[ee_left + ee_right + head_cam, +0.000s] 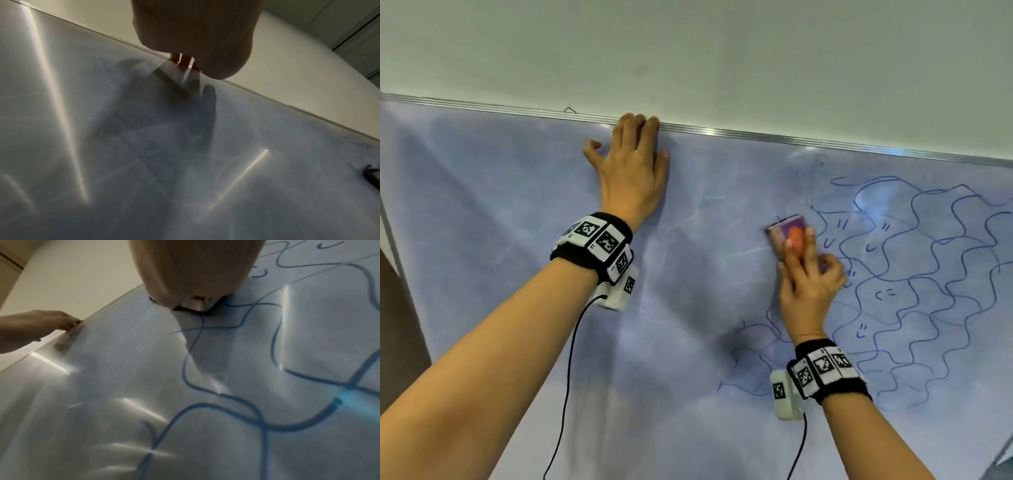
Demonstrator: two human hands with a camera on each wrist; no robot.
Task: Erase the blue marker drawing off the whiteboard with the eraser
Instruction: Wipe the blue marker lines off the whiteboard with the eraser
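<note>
We see right hand (808, 287) gripping eraser (789, 236) against whiteboard (517, 205) | left hand (631, 168) flat, fingers hooked over top frame (791, 138) | blue drawing (928, 274) | no legible writing

Open board to the left, 2 hands in the way

The whiteboard (688, 325) lies bare between the left hand (631, 168), whose fingertips hook its top frame (791, 138), and the right hand (808, 284) pressing the eraser (786, 236). The blue drawing (928, 274) spreads right of the eraser, nothing standing on it; the wall (688, 51) bounds the frame above.
</note>
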